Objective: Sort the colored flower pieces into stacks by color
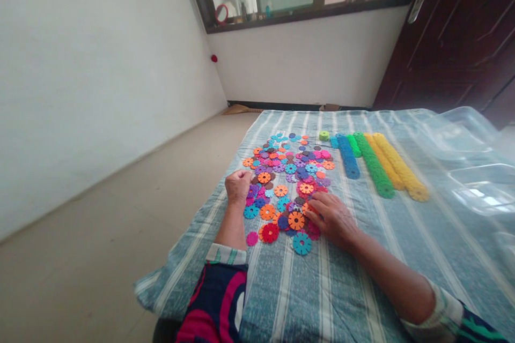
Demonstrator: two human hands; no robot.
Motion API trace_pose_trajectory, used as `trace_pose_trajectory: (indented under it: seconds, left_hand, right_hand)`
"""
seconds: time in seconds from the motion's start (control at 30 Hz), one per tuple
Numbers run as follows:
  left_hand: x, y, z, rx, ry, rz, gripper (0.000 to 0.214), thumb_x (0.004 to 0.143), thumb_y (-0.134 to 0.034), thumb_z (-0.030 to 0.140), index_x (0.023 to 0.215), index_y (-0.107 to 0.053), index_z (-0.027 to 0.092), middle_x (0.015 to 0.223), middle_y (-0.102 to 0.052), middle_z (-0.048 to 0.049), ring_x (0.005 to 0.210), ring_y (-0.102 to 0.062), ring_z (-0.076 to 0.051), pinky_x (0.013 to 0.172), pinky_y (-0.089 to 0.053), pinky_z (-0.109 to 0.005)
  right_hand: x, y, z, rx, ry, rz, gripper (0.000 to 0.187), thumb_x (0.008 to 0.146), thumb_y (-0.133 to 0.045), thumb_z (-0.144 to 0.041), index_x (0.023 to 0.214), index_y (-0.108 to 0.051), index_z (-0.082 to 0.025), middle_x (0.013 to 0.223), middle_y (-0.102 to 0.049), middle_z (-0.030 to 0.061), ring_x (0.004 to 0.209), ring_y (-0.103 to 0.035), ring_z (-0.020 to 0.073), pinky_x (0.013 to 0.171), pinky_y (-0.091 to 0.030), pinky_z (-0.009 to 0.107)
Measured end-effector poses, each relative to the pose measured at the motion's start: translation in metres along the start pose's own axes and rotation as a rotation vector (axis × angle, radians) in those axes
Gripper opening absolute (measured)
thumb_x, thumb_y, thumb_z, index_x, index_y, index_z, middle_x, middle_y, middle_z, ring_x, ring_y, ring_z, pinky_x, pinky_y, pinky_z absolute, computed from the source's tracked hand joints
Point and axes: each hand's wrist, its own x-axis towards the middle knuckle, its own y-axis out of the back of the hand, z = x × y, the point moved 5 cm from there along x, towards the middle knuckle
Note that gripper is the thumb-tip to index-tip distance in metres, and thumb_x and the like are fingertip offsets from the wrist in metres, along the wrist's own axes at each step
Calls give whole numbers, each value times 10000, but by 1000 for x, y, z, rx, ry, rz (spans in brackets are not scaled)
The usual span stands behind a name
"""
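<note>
Loose notched plastic discs (280, 191) in orange, blue, purple, pink, red and brown lie in a spread heap on the striped cloth. At the heap's left edge is my left hand (238, 186), its fingers drawn together in a pinch; whatever may be between them is hidden. My right hand (333, 218) rests at the right side of the heap, fingers stretched out over several discs near an orange disc (296, 220). Closest to me lie a light blue disc (301, 244) and a red disc (270, 232).
Right of the heap, discs lie in rows by colour: a blue row (348, 158), a green row (374, 169), yellow rows (402, 171) and a small lime stack (324, 135). Clear plastic containers (483, 187) stand at the table's right. A striped cloth (277, 300) covers the table.
</note>
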Motion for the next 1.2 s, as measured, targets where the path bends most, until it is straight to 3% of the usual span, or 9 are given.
trace_pose_trajectory:
  seconds: [0.2, 0.37, 0.53, 0.7, 0.83, 1.2]
  left_hand:
    - [0, 1, 4, -3, -14, -36, 239, 651, -587, 384, 636, -672, 161, 542, -604, 25, 530, -536, -121, 539, -415, -219]
    - [0, 11, 7, 129, -54, -122, 261, 622, -632, 411, 626, -663, 152, 523, -590, 27, 516, -533, -123, 524, -394, -225]
    - [-2, 12, 8, 219, -75, -311, 321, 522, -725, 421, 671, -675, 142, 575, -603, 19, 547, -532, -131, 528, -395, -235]
    - [-7, 8, 17, 284, -160, -443, 401, 446, -780, 338, 800, -713, 160, 768, -669, -5, 711, -597, -171, 633, -458, -254]
    - [-6, 7, 15, 280, -159, -435, 373, 464, -756, 275, 819, -714, 169, 778, -677, -13, 769, -619, -193, 682, -485, -277]
    - [4, 3, -10, -116, 56, -263, 286, 465, -699, 206, 742, -669, 143, 728, -699, -35, 697, -650, -181, 633, -510, -279]
  right_hand:
    - [-1, -1, 0, 8, -2, -18, 235, 932, -467, -351, 908, -640, -194, 1040, -628, 100, 994, -560, 228, 866, -435, 381]
    - [-1, -1, 0, 27, 2, -30, 236, 933, -466, -359, 898, -639, -202, 1010, -628, 92, 976, -566, 219, 856, -440, 366]
    - [-1, -1, 1, 10, -9, -37, 231, 931, -469, -354, 895, -640, -203, 1023, -625, 91, 984, -561, 222, 867, -434, 371]
    - [-1, -3, 1, -3, -6, -25, 221, 929, -471, -345, 913, -643, -207, 1027, -629, 95, 991, -562, 226, 870, -434, 377]
    - [0, -2, 0, -7, -8, -15, 196, 921, -483, -331, 906, -637, -210, 1015, -631, 93, 977, -566, 226, 864, -434, 376]
    - [1, -3, 1, 2, -10, -51, 204, 929, -473, -331, 921, -630, -200, 1007, -621, 85, 979, -554, 217, 874, -421, 360]
